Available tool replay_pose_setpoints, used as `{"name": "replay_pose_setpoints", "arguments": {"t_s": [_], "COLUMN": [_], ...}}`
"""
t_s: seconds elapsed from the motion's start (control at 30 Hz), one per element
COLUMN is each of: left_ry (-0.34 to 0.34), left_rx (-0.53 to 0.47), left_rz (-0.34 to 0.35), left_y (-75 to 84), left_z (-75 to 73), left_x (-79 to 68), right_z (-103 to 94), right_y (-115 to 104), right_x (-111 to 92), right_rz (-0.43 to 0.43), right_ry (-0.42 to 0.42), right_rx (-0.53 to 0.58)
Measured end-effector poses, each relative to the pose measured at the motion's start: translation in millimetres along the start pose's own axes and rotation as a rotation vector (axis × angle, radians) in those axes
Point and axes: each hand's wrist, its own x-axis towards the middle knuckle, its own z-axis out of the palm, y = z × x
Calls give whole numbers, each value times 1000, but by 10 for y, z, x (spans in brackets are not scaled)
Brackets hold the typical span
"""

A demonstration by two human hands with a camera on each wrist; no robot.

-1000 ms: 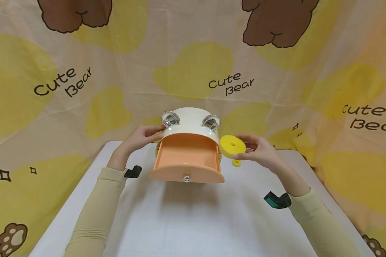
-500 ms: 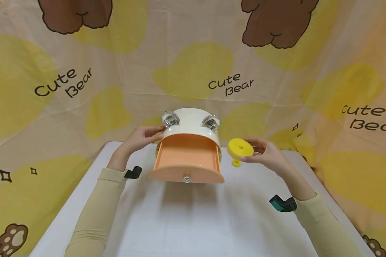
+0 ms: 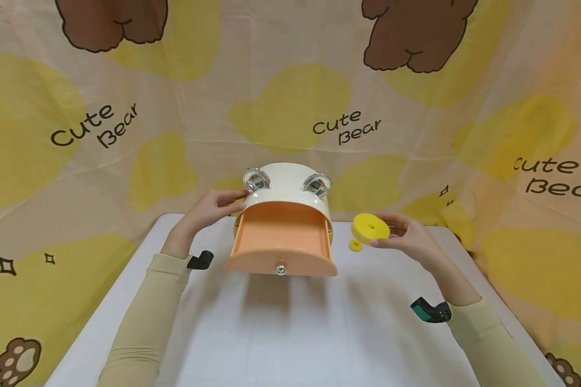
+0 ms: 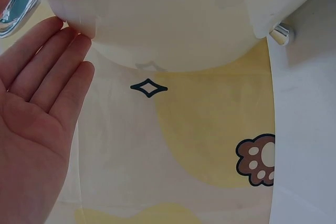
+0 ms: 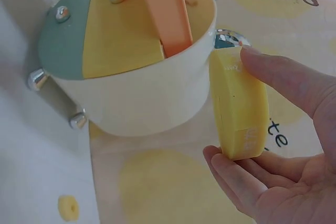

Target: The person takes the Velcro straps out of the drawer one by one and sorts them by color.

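A white rounded drawer cabinet (image 3: 287,179) with silver frog-like eyes stands at the back of the table. Its top orange drawer (image 3: 283,231) is pulled out and holds nothing. My left hand (image 3: 213,207) rests on the cabinet's left side, fairly straight fingers (image 4: 63,51) against the white wall in the left wrist view. My right hand (image 3: 406,234) holds a thick yellow disc (image 3: 370,228) with a small centre hole, to the right of the cabinet. In the right wrist view the thumb and fingertips pinch opposite edges of the disc (image 5: 239,103), which has faint raised markings.
A small yellow disc (image 3: 355,245) with a hole lies on the white table (image 3: 290,333), right of the cabinet. Yellow (image 5: 123,30) and teal (image 5: 68,40) drawers with silver knobs are shut below the orange one. A bear-print cloth (image 3: 271,80) hangs behind.
My right hand has moved right and slightly toward me with the yellow disc, away from the cabinet; the small disc shows more fully. The left hand and drawer have not moved.
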Motion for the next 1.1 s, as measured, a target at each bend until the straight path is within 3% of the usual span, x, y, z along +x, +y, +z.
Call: {"name": "replay_pose_setpoints", "arguments": {"t_s": [0.67, 1.1], "left_ry": [-2, -1], "left_rx": [0, 7], "left_rz": [9, -8], "left_y": [-36, -22], "left_z": [10, 11], "left_x": [23, 14], "right_z": [-106, -133], "right_y": [327, 572], "right_x": [-58, -13], "right_rz": [114, 174], "right_ry": [40, 51], "right_rx": [-71, -54]}}
